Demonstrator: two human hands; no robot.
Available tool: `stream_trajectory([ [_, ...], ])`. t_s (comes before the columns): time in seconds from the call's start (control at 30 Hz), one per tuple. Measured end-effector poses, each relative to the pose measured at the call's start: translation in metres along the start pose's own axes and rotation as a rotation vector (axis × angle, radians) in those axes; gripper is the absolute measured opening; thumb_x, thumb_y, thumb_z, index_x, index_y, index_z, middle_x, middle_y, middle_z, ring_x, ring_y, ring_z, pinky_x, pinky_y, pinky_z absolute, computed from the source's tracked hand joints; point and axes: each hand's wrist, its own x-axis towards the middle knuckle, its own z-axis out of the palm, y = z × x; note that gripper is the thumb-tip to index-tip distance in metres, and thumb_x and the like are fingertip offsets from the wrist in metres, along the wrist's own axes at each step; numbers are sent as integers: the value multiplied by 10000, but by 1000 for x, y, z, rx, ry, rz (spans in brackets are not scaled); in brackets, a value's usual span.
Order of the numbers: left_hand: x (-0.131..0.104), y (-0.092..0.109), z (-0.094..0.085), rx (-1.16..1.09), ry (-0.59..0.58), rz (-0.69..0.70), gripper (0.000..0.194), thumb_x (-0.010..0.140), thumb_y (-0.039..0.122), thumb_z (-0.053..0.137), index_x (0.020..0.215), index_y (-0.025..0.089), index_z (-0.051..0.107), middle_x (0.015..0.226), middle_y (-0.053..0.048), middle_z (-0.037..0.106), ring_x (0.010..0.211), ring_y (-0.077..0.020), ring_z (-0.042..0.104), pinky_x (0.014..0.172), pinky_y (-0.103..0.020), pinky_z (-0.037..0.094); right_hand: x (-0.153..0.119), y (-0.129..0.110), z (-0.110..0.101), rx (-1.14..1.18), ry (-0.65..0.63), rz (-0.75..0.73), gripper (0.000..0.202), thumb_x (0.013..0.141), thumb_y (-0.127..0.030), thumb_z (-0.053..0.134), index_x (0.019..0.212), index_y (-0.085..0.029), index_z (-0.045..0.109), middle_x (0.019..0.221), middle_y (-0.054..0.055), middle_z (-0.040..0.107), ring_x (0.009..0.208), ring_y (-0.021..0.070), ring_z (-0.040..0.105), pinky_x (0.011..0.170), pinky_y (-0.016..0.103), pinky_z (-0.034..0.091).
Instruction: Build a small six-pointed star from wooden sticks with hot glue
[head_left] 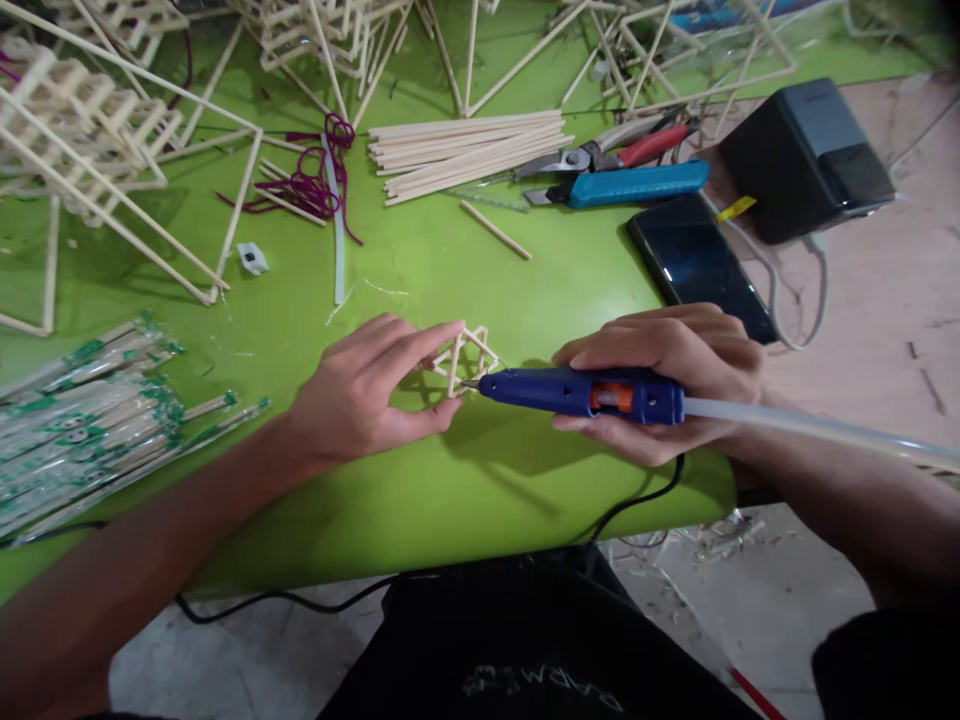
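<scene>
Between the thumb and fingers of my left hand [375, 385] is a small wooden stick frame [454, 365], held just above the green table [420, 500]. My right hand [675, 370] is wrapped round a blue glue gun [540, 390] with an orange part in its side. The gun's metal tip meets the lower part of the stick frame. A long translucent glue stick [787, 418] runs out of the gun's back end, over my right wrist.
Loose sticks [472, 150], pliers [652, 145], a blue cutter [637, 185], a phone [701, 260] and a black box [806, 160] lie beyond my hands. Larger stick frames [97, 130], purple string [311, 185] and wrapped sticks [82, 430] are leftward. A black cable [300, 600] hangs near the front edge.
</scene>
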Motion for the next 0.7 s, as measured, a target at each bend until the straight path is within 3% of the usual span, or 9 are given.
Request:
stream_trajectory([
  [0.17, -1, -1, 0, -11, 2, -6, 516, 843, 284, 773, 1285, 99, 583, 810, -24, 685, 686, -129, 621, 611, -253, 581, 10, -2, -10, -83, -26, -336, 341, 828, -390, 779, 983, -159, 582, 792, 73, 739, 626, 181, 703, 537, 305, 576],
  [0.3, 0, -1, -1, -23, -20, -33, 529, 859, 319, 757, 1320, 144, 565, 831, -17, 697, 694, -132, 630, 616, -270, 590, 10, -3, -18, -255, -94, -521, 114, 949, -300, 630, 941, -201, 574, 855, 66, 757, 720, 168, 712, 605, 299, 597],
  [0.4, 1, 0, -2, -23, -38, -56, 552, 861, 332, 753, 1349, 172, 552, 846, -17, 705, 702, -141, 640, 616, -285, 593, 7, -4, -20, -356, -87, -661, 58, 948, -227, 601, 916, -187, 574, 841, 82, 757, 704, 177, 702, 583, 309, 587],
  [0.53, 0, -1, -3, -14, -45, -63, 565, 856, 334, 760, 1356, 177, 550, 839, -14, 705, 692, -139, 638, 613, -289, 594, 7, -5, -18, -456, -30, -807, 143, 881, -214, 698, 927, -175, 569, 758, 78, 742, 649, 183, 685, 528, 301, 553],
  [0.7, 0, -1, -3, -6, -48, -58, 552, 860, 330, 754, 1346, 164, 553, 837, -15, 706, 691, -137, 639, 601, -285, 594, 10, -7, -18, -478, -6, -863, 89, 912, -193, 637, 903, -203, 549, 722, 37, 747, 605, 169, 674, 492, 280, 527],
])
